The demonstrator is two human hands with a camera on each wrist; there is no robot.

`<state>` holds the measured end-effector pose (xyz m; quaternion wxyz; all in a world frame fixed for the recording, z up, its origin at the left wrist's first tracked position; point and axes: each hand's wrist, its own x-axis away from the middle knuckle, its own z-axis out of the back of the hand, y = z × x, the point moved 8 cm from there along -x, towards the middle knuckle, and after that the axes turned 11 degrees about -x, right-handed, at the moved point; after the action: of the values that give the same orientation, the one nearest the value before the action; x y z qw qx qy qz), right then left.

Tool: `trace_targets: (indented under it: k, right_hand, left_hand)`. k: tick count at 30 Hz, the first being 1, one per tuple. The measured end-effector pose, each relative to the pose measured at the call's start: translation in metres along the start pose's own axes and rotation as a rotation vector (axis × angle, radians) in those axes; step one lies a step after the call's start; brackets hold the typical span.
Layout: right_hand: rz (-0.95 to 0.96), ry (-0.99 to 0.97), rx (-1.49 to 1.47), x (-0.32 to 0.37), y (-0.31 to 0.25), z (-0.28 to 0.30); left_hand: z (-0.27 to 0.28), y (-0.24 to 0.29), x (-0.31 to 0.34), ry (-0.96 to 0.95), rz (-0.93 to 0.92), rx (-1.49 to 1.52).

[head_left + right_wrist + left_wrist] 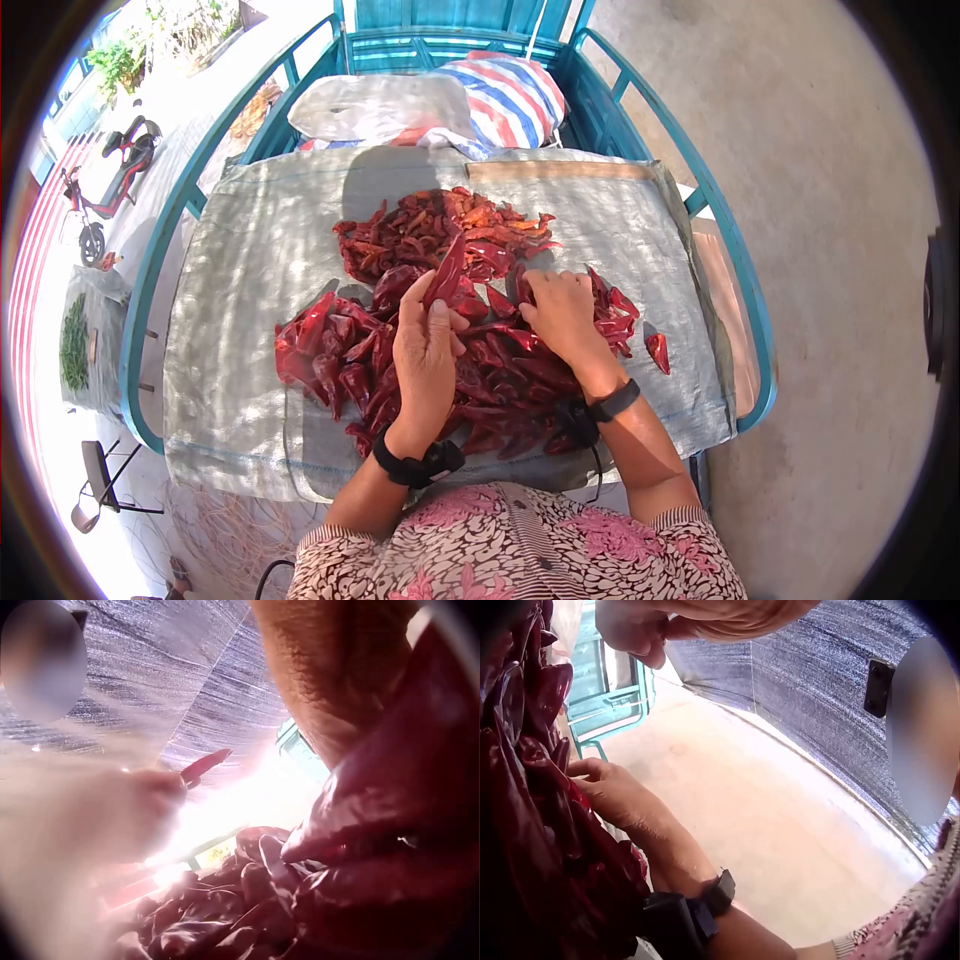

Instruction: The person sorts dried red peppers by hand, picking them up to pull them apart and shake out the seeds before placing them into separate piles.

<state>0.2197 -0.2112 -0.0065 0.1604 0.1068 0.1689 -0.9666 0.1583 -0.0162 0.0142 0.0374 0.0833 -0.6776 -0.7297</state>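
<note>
Upright in my left hand (425, 350) is a long dried red chili pepper (450, 268), pinched between thumb and fingers above the pile. The same pepper (206, 765) sticks out of the blurred left hand in the right wrist view. My right hand (562, 312) is at the pile's right side, fingers bent down among the peppers. A dark red pepper (519, 287) lies right at its fingertips; I cannot tell if they grip it. The pile of glossy dark red peppers (340, 345) spreads beneath both hands.
Beyond it lies a heap of smaller, orange-red dried peppers (430, 225). One pepper (657, 352) sits apart at right. A grey-green woven sheet (230, 300) covers the bed of a teal cart (745, 290). Sacks (510, 100) stand behind; a scooter (115, 185) is at left.
</note>
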Motion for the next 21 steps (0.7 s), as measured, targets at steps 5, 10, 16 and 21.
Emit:
trace_targets:
  k: [5, 10, 16, 21]
  right_hand:
    - [-0.070, -0.054, 0.041, -0.003, 0.011, -0.006]
    - [-0.186, 0.001, -0.037, 0.007, 0.031, -0.007]
    - [-0.330, 0.273, -0.679, 0.022, 0.051, 0.032]
    - [-0.515, 0.325, -1.466, 0.042, 0.019, 0.051]
  left_hand:
    - [-0.045, 0.017, 0.001, -0.238, -0.189, 0.051]
    - [-0.058, 0.020, 0.012, -0.386, -0.456, -0.141]
    - [-0.059, -0.009, 0.014, -0.415, -0.267, -0.147]
    - [-0.076, -0.009, 0.025, -0.489, -0.020, -0.045]
